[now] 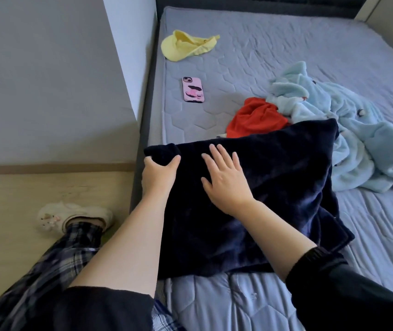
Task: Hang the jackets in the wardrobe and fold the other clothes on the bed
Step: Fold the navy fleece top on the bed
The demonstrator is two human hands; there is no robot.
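Roughly folded navy fleece garment (274, 187) lies dark, plush and rectangular on the bed (286, 56), near its left edge. Left hand (158, 174) grips the bunched far-left corner; right hand (224, 180) rests flat on top, fingers spread. Garment type unclear. Red garment (255, 117) is partly hidden behind the navy edge; light blue fleece (357, 139) is cut off at frame right. Navy corner reaches over the mattress edge. Bare mattress lies between phone (193, 89), yellow cap (186, 45) and the pile.
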